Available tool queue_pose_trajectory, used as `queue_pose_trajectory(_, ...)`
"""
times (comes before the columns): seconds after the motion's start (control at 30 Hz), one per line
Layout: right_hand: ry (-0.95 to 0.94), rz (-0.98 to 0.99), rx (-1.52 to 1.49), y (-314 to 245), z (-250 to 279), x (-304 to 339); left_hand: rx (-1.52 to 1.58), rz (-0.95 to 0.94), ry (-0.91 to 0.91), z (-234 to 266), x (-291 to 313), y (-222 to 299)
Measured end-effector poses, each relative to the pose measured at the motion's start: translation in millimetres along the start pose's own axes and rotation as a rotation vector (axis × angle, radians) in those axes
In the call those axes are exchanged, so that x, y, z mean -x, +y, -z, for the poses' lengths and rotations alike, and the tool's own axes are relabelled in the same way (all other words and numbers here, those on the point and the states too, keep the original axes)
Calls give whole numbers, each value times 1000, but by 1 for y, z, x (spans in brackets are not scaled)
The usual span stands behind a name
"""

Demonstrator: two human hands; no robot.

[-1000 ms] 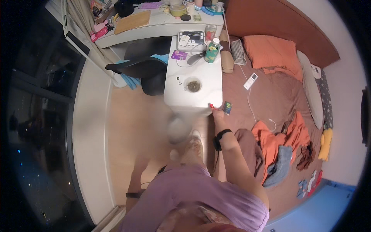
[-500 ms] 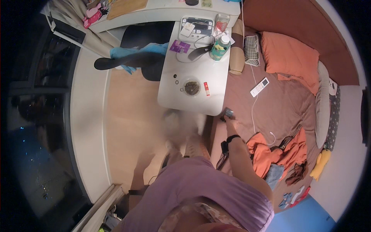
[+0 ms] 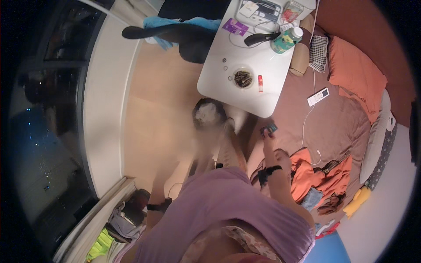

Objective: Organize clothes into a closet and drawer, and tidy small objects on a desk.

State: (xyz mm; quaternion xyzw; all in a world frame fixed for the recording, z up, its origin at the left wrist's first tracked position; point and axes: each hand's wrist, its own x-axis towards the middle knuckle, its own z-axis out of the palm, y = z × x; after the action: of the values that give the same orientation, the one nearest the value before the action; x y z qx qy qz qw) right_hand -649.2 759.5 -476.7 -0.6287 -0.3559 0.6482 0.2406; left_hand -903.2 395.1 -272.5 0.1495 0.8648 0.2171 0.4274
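My right hand (image 3: 269,139) is closed on a small dark, flat-looking thing (image 3: 269,128) with a bluish side, at the edge of the bed beside the table corner. Its exact kind is too small to make out. A dark band sits on that wrist. My left hand (image 3: 165,182) hangs low over the floor, blurred, so its fingers cannot be read; no held thing shows. On the white table (image 3: 228,93) are a clear bowl of dark, stick-like bits (image 3: 243,78), a small red tube (image 3: 260,83) and several small rings.
Beneath the table's near edge stands a dark bin (image 3: 196,115) with a white liner. A green bottle (image 3: 286,40), a black-handled brush-like thing (image 3: 258,39) and a grey device (image 3: 258,13) occupy the table's far end. The bed (image 3: 337,122) holds a white remote (image 3: 318,97), cable, pillows and crumpled clothes.
The view has shifted, so the table sits higher and farther right. More of the bin shows. My right hand still holds the small dark thing beside the bed edge.
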Motion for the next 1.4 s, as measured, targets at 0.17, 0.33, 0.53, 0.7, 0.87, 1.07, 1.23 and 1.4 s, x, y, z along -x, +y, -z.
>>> queue_pose_trajectory(0.17, -275, -681, -383, -25, -65, 82, -23, -62, -49, 2, 7, -21)
queue_pose_trajectory(0.33, -544, -856, -107, -69, -153, 157, 163, -362, -2, 25, -10, 20)
queue_pose_trajectory(0.53, -903, -858, 296, -119, -220, 262, 220, -783, -26, 82, -4, 76)
queue_pose_trajectory(0.7, -1063, -190, 383, -138, -235, 316, 333, -740, 122, 116, 37, 69)
queue_pose_trajectory(0.87, -1204, 465, 175, -128, -244, 360, 342, -765, 497, 122, 65, 62)
queue_pose_trajectory(1.07, -1226, 276, -56, -119, -261, 377, 23, -826, 720, 132, 86, 53)
queue_pose_trajectory(1.23, -1224, 255, -172, -114, -265, 396, 17, -799, 678, 139, 100, 48)
queue_pose_trajectory(1.4, -759, 1026, 137, -160, -262, 405, 181, -821, 661, 162, 105, 25)
